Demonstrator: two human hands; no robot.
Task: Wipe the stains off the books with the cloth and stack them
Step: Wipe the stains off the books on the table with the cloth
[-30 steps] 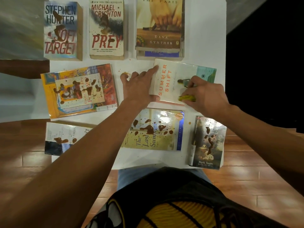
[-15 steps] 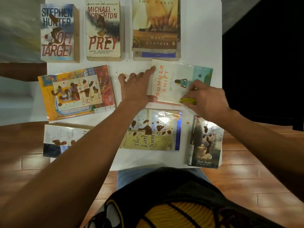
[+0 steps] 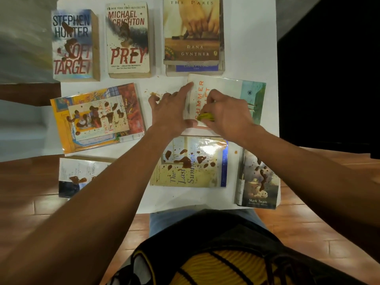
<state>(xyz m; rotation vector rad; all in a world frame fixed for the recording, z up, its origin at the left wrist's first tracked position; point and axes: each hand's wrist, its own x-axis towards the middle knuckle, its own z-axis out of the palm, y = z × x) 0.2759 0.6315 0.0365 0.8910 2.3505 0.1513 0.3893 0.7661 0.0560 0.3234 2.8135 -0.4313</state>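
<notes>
The right hand [image 3: 228, 114] bunches a small yellow-green cloth [image 3: 206, 117] in a closed grip and presses it on the pale "Summer Shift" paperback [image 3: 228, 87], which lies on the white worktop [image 3: 246, 38] at its right side, just in front of the two-book stack topped by the tan Dana Gynther book [image 3: 192, 29]. The left hand [image 3: 170, 112] lies with fingers straight and spread, its fingertips steadying the paperback's left edge, gripping nothing.

The likely trouble: the glossy cover may slide or swivel under the rubbing if the steadying fingers slip off its edge. The wadded cloth, already used, could smear brown residue instead of lifting it. The right forearm hangs over the yellow "The Last Summer" book [image 3: 191, 163] and the dark Mark Twain book [image 3: 260, 182], both blotched with wet-looking stains, so a dropped wrist could pick up and spread the mess. The Mark Twain book reaches the worktop's corner and could be knocked off.

The worktop is small and crowded; brown crumbs [image 3: 153, 93] dot it near the left fingertips. Below lies reddish brick-patterned floor [image 3: 308, 233]; the room to the right is dark.
</notes>
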